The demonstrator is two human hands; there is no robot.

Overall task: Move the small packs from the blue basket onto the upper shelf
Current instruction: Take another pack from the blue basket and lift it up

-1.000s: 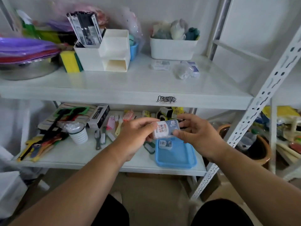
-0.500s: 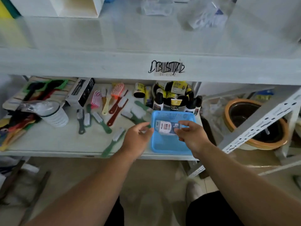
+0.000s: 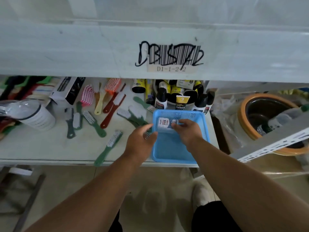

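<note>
Hands meet over the basket [image 3: 197,118]: right hand [image 3: 187,131] pinches a pack [image 3: 164,123] to lift it shelfward, left hand [image 3: 142,141], fingers loosely curled, holds nothing.

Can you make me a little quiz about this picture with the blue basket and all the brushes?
1. True or false: the blue basket sits on the lower shelf.
2. Which hand touches the small pack? A) left hand B) right hand C) neither
3. Fill in: the label on the upper shelf edge reads D1-1-2-__.

Key:
1. True.
2. B: the right hand has its fingers on the pack inside the basket, while the left hand is at the basket's left rim.
3. 2.
</note>
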